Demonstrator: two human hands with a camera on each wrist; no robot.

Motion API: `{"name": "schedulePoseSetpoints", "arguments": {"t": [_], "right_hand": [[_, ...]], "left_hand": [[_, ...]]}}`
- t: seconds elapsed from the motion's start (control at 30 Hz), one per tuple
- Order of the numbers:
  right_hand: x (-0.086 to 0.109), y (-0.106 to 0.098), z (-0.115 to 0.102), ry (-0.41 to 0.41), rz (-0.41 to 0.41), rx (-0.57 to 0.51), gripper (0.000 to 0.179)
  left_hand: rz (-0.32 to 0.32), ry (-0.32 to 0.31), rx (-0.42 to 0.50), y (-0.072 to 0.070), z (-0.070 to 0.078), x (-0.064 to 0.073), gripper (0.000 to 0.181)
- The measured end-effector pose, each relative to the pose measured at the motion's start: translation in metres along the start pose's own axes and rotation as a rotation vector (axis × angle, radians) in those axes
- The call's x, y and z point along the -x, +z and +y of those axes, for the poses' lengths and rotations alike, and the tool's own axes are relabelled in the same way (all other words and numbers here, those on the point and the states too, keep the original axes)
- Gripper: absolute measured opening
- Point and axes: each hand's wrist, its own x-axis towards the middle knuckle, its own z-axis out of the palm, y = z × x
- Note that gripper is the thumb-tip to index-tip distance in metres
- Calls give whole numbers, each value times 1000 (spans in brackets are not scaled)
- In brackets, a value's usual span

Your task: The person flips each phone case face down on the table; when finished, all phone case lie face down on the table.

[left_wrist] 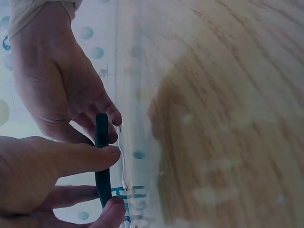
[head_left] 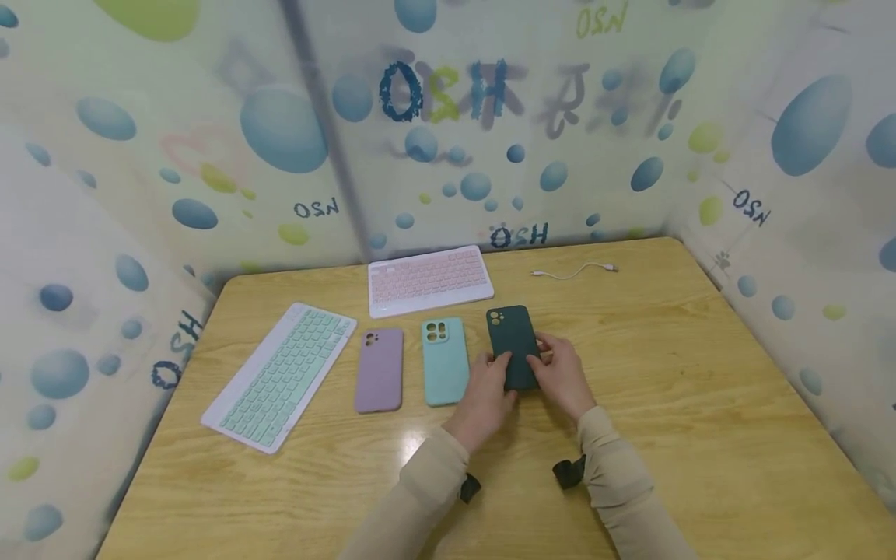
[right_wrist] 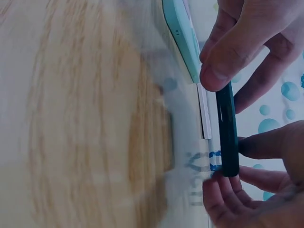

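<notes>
A dark green phone case [head_left: 514, 342] with a camera cutout at its top left is held between both hands. My left hand [head_left: 484, 398] pinches its lower left edge, thumb on the back. On the opposite side my right hand [head_left: 562, 375] grips the right edge, thumb on the back and fingers beneath. Both wrist views show the case [left_wrist: 101, 130] edge-on, with fingers on either face of the case [right_wrist: 228, 135]. Just left of the left hand lies a mint-green phone case [head_left: 446, 364], and beyond it a lilac phone case [head_left: 379, 373], both flat on the table.
A white keyboard with green keys [head_left: 287, 373] lies slanted at the left of the wooden table [head_left: 700, 435]. Toward the back wall are a keyboard with pink keys [head_left: 430, 281] and a short white cable [head_left: 575, 272]. Patterned walls [head_left: 448, 155] enclose the table's back and sides.
</notes>
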Motion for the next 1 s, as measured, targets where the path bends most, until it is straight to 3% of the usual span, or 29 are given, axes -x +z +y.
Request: {"name": "schedulePoseSetpoints", "arguments": {"t": [0.33, 0.63, 0.83, 1.0], "right_hand": [[-5, 3, 5, 43, -34, -13, 45], [-3, 8, 12, 18, -49, 16, 41], [-3, 15, 13, -7, -108, 75, 40], [-7, 12, 13, -56, -119, 131, 41]], "left_hand": [[0, -21, 38, 3, -2, -2, 59], [-25, -26, -24, 8, -8, -8, 59], [-59, -89, -88, 9, -9, -7, 56], [-46, -110, -123, 10, -2, -9, 53]]}}
